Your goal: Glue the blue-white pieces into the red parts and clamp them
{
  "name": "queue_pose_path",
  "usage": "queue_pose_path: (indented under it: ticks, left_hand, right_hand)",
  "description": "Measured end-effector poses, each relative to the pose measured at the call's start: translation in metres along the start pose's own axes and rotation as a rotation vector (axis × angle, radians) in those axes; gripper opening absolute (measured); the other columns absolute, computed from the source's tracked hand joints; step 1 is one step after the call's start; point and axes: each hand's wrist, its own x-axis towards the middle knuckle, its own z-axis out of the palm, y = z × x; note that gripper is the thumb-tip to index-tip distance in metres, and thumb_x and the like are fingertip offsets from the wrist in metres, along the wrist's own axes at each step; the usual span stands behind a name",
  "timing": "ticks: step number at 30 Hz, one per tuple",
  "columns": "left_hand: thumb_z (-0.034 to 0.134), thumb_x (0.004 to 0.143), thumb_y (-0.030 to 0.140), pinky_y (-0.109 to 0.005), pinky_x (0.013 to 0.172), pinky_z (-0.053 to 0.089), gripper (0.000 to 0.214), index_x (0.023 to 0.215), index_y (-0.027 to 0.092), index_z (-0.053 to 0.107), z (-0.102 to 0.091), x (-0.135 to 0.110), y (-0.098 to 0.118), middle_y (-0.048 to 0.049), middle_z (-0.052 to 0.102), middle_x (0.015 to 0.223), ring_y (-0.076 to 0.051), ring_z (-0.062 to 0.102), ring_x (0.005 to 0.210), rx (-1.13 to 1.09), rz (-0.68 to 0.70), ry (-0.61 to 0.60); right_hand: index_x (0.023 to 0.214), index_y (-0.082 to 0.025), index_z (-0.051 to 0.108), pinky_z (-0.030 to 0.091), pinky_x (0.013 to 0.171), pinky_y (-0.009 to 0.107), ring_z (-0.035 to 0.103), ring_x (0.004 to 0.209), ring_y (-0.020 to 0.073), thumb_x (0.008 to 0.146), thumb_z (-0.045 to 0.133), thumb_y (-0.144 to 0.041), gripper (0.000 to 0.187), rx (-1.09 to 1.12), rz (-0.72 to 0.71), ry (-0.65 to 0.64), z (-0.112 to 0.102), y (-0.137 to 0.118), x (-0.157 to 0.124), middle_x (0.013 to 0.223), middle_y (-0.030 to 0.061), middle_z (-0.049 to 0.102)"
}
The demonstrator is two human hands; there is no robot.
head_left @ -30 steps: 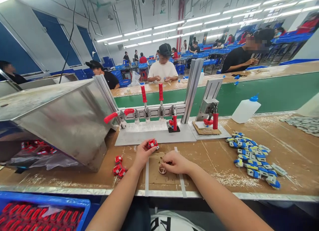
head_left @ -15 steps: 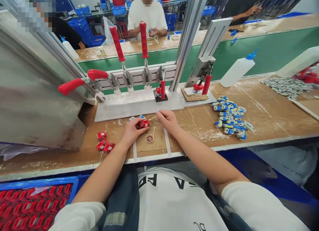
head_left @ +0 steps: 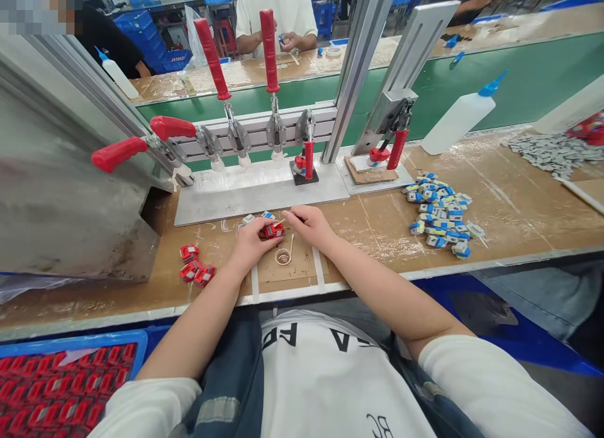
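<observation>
Red pile (head_left: 195, 272) lies at left on the bench (head_left: 495, 227). The left hand (head_left: 249, 241) has its fingers clamped on a red part (head_left: 274, 230), low over the bench. A cup (head_left: 282, 257) sits just beside it. The right hand (head_left: 314, 226) has its fingertips pinched together at the part. A blue pile (head_left: 440, 216) lies well off to the right.

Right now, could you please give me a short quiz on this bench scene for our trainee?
1. True or false: the left hand holds a red part.
2. Where does the pile of blue-and-white parts lie? A) left of the left hand B) right of the right hand C) on the person's lap
3. Fill in: between the hands, nearer the person, a small round ____ stands on the bench.
Key: 1 true; 2 B; 3 cup.
</observation>
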Motion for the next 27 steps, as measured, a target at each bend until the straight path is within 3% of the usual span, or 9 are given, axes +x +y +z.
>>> queue_pose_path:
  ticks: [10, 19, 27]
  left_hand:
    - [0.083, 0.084, 0.027, -0.038, 0.089, 0.06, 0.03, 0.113, 0.022, 0.078, -0.0029, -0.0022, 0.0039, -0.0074, 0.078, 0.108, -0.025, 0.074, 0.098, 0.119, 0.1, 0.043]
    - [0.081, 0.089, 0.026, -0.039, 0.096, 0.058, 0.026, 0.114, 0.023, 0.076, -0.0023, -0.0023, 0.0056, -0.0062, 0.079, 0.11, -0.024, 0.074, 0.103, 0.243, 0.219, 0.05]
    - [0.08, 0.09, 0.027, -0.038, 0.094, 0.06, 0.026, 0.115, 0.023, 0.076, -0.0022, -0.002, 0.0079, -0.0062, 0.079, 0.109, -0.023, 0.075, 0.101, 0.252, 0.231, 0.053]
  right_hand:
    - [0.064, -0.023, 0.028, 0.024, 0.061, 0.03, 0.031, 0.06, 0.0113, 0.101, 0.049, -0.041, 0.046, -0.136, -0.006, 0.029, -0.0065, 0.0009, -0.0009, 0.058, -0.0048, 0.033]
    - [0.065, -0.023, 0.03, 0.026, 0.061, 0.029, 0.032, 0.061, 0.0107, 0.104, 0.049, -0.045, 0.05, 0.013, -0.06, -0.081, -0.0045, 0.0009, -0.0016, 0.061, -0.0052, 0.034]
    - [0.065, -0.022, 0.033, 0.027, 0.061, 0.028, 0.034, 0.061, 0.0107, 0.105, 0.05, -0.045, 0.049, 0.035, -0.101, -0.081, -0.0048, -0.0001, -0.0013, 0.062, -0.0052, 0.035]
